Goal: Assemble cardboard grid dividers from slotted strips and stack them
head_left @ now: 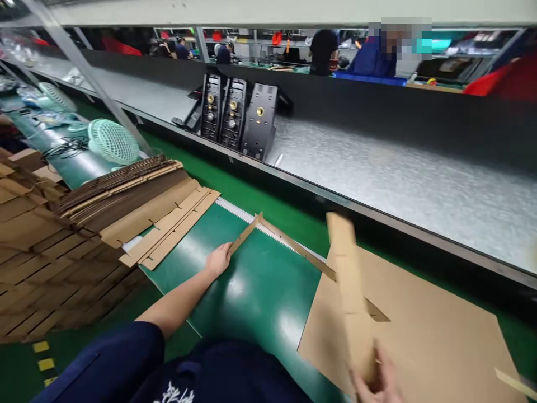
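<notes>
My left hand (218,260) is closed on the near end of a narrow cardboard strip (245,235), over the green table (268,296). That strip meets a long slotted strip (297,246) at a corner near the table's far edge. The long strip runs right, over a large flat cardboard sheet (440,313), and passes behind an upright cardboard piece (348,280). My right hand (377,375) grips the lower end of this upright piece, which is slightly blurred, above the sheet.
Slotted cardboard strips (176,224) and a stack of folded cardboard (121,196) lie at the left. Beyond the table, a metal shelf (398,168) holds black plastic parts (260,120). Green fans (113,141) stand farther left. People are in the background.
</notes>
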A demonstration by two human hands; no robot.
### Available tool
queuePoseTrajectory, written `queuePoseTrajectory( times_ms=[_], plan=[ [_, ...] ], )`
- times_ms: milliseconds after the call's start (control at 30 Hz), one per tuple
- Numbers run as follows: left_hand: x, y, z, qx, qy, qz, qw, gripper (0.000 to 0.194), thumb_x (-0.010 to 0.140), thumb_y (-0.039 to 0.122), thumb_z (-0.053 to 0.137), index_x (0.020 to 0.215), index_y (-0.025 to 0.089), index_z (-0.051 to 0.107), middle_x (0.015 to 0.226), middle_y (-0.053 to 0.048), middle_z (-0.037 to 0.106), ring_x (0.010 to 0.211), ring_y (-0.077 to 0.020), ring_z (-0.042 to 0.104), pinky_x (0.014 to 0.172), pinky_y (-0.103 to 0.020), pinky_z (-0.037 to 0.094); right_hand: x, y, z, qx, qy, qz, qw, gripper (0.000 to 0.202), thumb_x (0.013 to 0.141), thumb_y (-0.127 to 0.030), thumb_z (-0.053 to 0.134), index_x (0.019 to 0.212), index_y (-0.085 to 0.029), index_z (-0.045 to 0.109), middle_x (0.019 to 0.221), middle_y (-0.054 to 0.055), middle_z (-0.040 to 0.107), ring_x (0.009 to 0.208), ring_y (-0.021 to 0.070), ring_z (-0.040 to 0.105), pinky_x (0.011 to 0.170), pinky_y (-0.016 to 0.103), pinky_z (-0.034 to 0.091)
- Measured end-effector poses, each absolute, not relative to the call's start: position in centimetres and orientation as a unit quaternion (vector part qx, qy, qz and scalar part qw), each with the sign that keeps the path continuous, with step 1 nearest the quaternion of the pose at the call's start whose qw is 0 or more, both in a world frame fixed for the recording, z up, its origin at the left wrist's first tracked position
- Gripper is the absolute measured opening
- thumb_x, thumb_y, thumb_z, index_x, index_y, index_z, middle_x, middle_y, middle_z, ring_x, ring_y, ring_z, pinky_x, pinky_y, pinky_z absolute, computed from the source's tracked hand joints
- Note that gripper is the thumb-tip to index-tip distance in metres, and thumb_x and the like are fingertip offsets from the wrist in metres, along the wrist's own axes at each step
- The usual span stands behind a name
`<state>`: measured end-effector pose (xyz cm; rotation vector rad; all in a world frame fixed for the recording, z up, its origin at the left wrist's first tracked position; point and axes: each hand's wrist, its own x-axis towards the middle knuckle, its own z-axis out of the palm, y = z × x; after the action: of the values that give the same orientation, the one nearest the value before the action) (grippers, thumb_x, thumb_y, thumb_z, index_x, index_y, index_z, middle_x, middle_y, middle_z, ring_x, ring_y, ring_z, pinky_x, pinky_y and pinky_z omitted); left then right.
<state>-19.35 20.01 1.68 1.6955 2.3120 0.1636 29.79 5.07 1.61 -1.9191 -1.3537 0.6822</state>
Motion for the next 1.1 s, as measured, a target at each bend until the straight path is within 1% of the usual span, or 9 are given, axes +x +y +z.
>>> queuePoseTrajectory(
  times_ms=[67,133,267,433,567,700,800,967,1100],
  plan=[
    [-19.4,20.4,1.2,0.589,0.793,0.072,0.136,0.043,0.093,0.022,0.037,0.135,0.024,0.046,0.131,-0.006,0.057,0.111,-0.0189,0.060,0.089,-0.030,0.050,25.1,6.5,1.8,-0.666,-0.642,0.243,0.292,0.078,0.079,-0.061,0.059,0.143,-0.022,0.037,0.126,0.012,0.056,0.067,0.0162,0.063,0.057,0.028,0.056],
    [-19.3,20.9,0.9,0.597,0.785,0.087,0.138,0.042,0.093,0.022,0.038,0.134,0.024,0.047,0.128,-0.006,0.058,0.109,-0.0186,0.060,0.088,-0.030,0.049,22.2,8.2,2.1,-0.603,-0.733,0.187,0.254,0.070,0.086,-0.056,0.053,0.146,-0.026,0.033,0.119,0.009,0.059,0.059,0.0141,0.060,0.054,0.029,0.056],
    [-19.1,21.9,0.5,0.596,0.783,0.109,0.143,0.038,0.092,0.020,0.038,0.129,0.025,0.047,0.125,-0.005,0.060,0.105,-0.0184,0.061,0.087,-0.030,0.049,20.6,11.3,2.9,-0.505,-0.837,0.049,0.205,0.064,0.094,-0.053,0.042,0.149,-0.027,0.025,0.103,0.009,0.063,0.082,0.0224,0.066,0.062,0.033,0.058],
    [-19.1,22.1,0.1,0.579,0.791,0.117,0.158,0.040,0.092,0.018,0.038,0.130,0.025,0.044,0.118,-0.006,0.064,0.101,-0.0200,0.063,0.082,-0.031,0.049,21.4,13.6,4.7,-0.455,-0.875,-0.031,0.164,0.062,0.096,-0.051,0.036,0.151,-0.025,0.021,0.102,0.009,0.062,0.083,0.0208,0.065,0.061,0.030,0.057],
    [-18.8,22.0,0.2,0.571,0.795,0.124,0.163,0.057,0.092,0.018,0.038,0.146,0.024,0.022,0.118,-0.008,0.064,0.102,-0.0203,0.062,0.082,-0.030,0.048,22.0,13.9,5.7,-0.424,-0.891,-0.057,0.150,0.061,0.097,-0.047,0.036,0.152,-0.025,0.020,0.101,0.009,0.062,0.083,0.0197,0.064,0.064,0.029,0.056],
    [-18.5,21.9,0.7,0.600,0.780,0.115,0.139,0.073,0.091,0.014,0.038,0.152,0.032,0.001,0.113,-0.004,0.064,0.097,-0.0185,0.062,0.079,-0.027,0.048,22.1,13.9,6.0,-0.419,-0.894,-0.087,0.135,0.059,0.098,-0.041,0.035,0.152,-0.023,0.019,0.097,0.008,0.062,0.083,0.0200,0.061,0.064,0.030,0.053],
    [-18.5,21.9,1.0,0.624,0.767,0.091,0.117,0.076,0.089,0.010,0.037,0.152,0.036,0.003,0.107,-0.003,0.062,0.096,-0.0170,0.061,0.077,-0.025,0.047,22.0,14.2,5.6,-0.441,-0.880,-0.128,0.122,0.058,0.098,-0.034,0.037,0.152,-0.025,0.019,0.095,0.008,0.061,0.080,0.0206,0.058,0.064,0.032,0.050],
    [-18.5,22.0,1.0,0.634,0.762,0.067,0.113,0.081,0.085,0.005,0.038,0.152,0.038,0.006,0.106,-0.003,0.061,0.095,-0.0180,0.061,0.074,-0.026,0.048,22.5,15.5,3.6,-0.449,-0.870,-0.168,0.114,0.067,0.093,-0.009,0.037,0.153,-0.030,0.015,0.085,0.004,0.059,0.075,0.0196,0.053,0.067,0.033,0.043],
    [-18.3,22.0,1.1,0.635,0.762,0.061,0.116,0.082,0.083,0.003,0.040,0.152,0.037,0.010,0.105,-0.003,0.062,0.096,-0.0184,0.061,0.077,-0.027,0.048,23.0,16.3,1.6,-0.448,-0.870,-0.157,0.137,0.070,0.090,-0.003,0.036,0.152,-0.032,0.019,0.076,0.003,0.055,0.071,0.0182,0.050,0.066,0.031,0.041]
  ],
)
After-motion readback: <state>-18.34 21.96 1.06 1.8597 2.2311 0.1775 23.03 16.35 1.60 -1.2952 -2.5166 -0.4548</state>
